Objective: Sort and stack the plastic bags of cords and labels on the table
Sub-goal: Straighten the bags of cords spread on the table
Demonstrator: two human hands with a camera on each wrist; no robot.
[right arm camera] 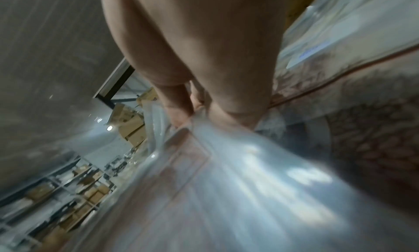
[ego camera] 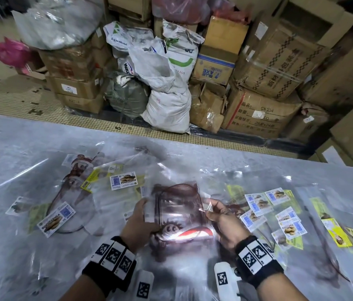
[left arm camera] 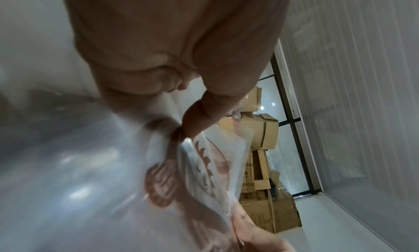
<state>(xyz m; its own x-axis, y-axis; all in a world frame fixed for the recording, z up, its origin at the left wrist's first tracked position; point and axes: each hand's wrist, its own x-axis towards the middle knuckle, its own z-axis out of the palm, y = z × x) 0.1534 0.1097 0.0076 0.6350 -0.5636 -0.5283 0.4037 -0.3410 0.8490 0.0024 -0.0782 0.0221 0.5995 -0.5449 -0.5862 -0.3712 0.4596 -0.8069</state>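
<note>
Early in the sorting: left hand (ego camera: 138,222) and right hand (ego camera: 225,222) pinching opposite edges of one bag (ego camera: 177,205) just above the table (ego camera: 19,144), other bags (ego camera: 62,192) and labels (ego camera: 264,205) strewn, no stack visible.

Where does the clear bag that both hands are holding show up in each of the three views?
Head: clear bag, lower centre, between both hands.
Left wrist: lower centre, under the fingers, edge-on.
Right wrist: lower centre, blurred, running out from the fingertips.
Shared landmark: stacked cardboard boxes behind.
</note>
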